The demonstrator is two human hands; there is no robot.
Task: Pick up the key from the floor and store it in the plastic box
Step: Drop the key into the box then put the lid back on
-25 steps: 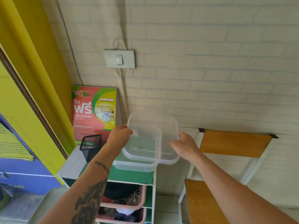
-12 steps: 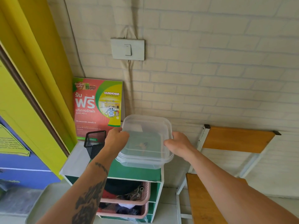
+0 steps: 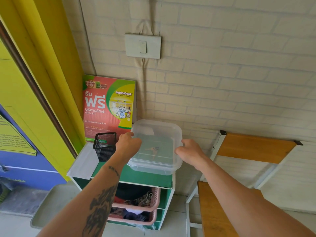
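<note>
Clear plastic box (image 3: 156, 147) now lidded, key (image 3: 153, 150) lying inside; left hand (image 3: 127, 145) and right hand (image 3: 189, 150) fingers pressing its edges. Storing nearly complete.

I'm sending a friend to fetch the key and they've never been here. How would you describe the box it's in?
Find the light switch on the brick-pattern wall; below it stands a green shelf unit. On its top, right of the black mesh pen holder, sits a clear plastic box with its lid on. It is the only see-through container there, and the key shows through the lid.
</note>
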